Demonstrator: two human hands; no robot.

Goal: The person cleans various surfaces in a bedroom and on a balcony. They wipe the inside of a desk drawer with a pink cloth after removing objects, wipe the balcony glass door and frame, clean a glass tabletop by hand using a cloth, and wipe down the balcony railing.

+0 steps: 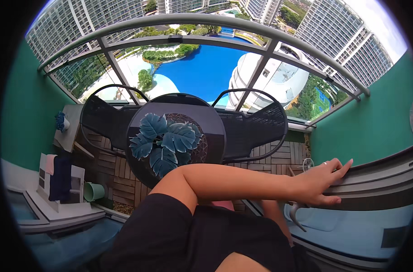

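Observation:
My left arm, in a black sleeve, bends at the elbow and crosses in front of me to the right. Palm down, my left hand [317, 181] has its fingers stretched out and a ring on one of them. It lies at the edge of the grey metal door frame [374, 179] and seems to touch it; nothing is held. Just below that hand, a curved grey handle [298, 218] juts from the glass door [347, 226]. My right hand does not show. A strip of bare skin lies below the left forearm, and I cannot tell which limb it is.
A round dark table [211, 149] bears a blue-green leafy plant [163, 140]. Black woven chairs flank it, left [109, 122] and right [256, 127]. Beyond runs a metal railing [193, 19]. A pale green bucket [94, 191] stands on the wooden deck [118, 181], beside a cloth-draped white unit [77, 174].

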